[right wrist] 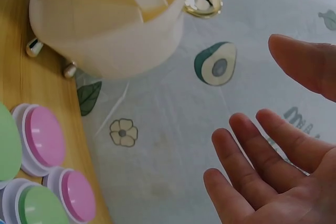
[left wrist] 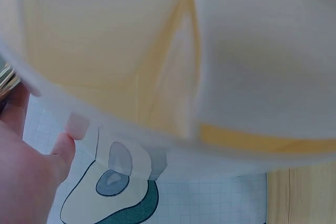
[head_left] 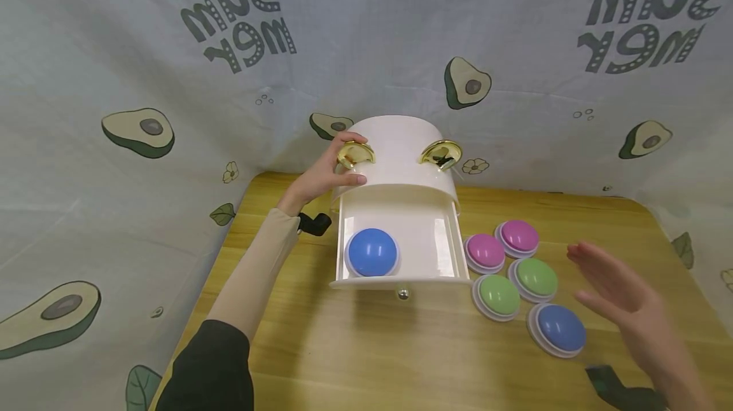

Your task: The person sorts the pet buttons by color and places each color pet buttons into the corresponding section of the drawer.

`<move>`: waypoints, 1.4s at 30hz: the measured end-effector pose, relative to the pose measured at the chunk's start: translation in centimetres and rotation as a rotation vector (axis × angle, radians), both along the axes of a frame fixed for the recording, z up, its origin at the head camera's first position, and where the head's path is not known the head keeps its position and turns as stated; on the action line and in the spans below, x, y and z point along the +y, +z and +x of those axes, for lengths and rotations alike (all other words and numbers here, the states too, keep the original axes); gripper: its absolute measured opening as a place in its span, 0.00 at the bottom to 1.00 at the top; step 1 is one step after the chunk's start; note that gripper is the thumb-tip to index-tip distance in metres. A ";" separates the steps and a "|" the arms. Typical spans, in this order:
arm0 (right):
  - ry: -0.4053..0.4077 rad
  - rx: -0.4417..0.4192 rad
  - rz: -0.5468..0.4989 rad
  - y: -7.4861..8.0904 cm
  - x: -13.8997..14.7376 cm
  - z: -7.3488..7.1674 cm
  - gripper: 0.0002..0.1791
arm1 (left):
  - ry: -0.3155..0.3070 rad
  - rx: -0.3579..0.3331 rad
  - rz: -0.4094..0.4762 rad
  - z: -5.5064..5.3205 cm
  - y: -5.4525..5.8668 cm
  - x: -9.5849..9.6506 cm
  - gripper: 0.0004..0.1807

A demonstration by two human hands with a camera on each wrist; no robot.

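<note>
A white drawer box (head_left: 395, 144) with two gold ear-shaped pieces (head_left: 441, 154) stands at the back of the table, its drawer (head_left: 424, 239) pulled out. My left hand (head_left: 321, 175) grips the box by its left side, around the left gold ear, thumb on the front. The left wrist view shows that hand (left wrist: 31, 177) at the box's edge, fingers partly hidden. In the drawer's front left lies a blue domed button (head_left: 372, 252) on a white base. My right hand (head_left: 630, 303) hovers, fingers extended and holding nothing, right of the loose buttons.
Right of the drawer lie two pink buttons (head_left: 485, 250), two green buttons (head_left: 499, 294) and another blue button (head_left: 561, 327), close together on the wooden table (head_left: 321, 347). A printed avocado cloth (head_left: 372, 35) hangs behind the table. A small knob (head_left: 403, 294) sticks out from the drawer front.
</note>
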State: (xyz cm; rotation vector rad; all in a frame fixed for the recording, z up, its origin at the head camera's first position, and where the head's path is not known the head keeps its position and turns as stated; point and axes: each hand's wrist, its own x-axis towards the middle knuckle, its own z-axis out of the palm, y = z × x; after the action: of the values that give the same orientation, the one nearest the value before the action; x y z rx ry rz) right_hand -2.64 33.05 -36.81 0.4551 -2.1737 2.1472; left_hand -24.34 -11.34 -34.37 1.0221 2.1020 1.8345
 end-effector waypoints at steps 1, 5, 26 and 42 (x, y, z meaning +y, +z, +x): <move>-0.008 -0.009 0.004 -0.2 0.3 0.2 0.37 | 0.001 0.000 -0.002 0.0 0.0 0.0 0.37; -0.038 -0.052 0.020 -0.7 1.4 0.8 0.37 | 0.003 0.001 -0.006 0.0 0.0 0.0 0.36; 0.034 -0.035 0.029 -4.7 4.1 2.9 0.42 | 0.032 0.036 -0.057 0.3 0.2 0.0 0.35; -0.026 -0.084 0.015 -11.0 5.8 4.0 0.42 | 0.038 0.002 -0.056 0.4 0.4 0.1 0.36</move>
State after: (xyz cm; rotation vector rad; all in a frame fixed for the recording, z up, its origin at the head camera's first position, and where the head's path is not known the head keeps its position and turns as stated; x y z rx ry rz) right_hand 1.40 38.81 -47.80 0.3422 -2.2268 2.1761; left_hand -23.99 -11.27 -34.01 0.9778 2.1759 1.7813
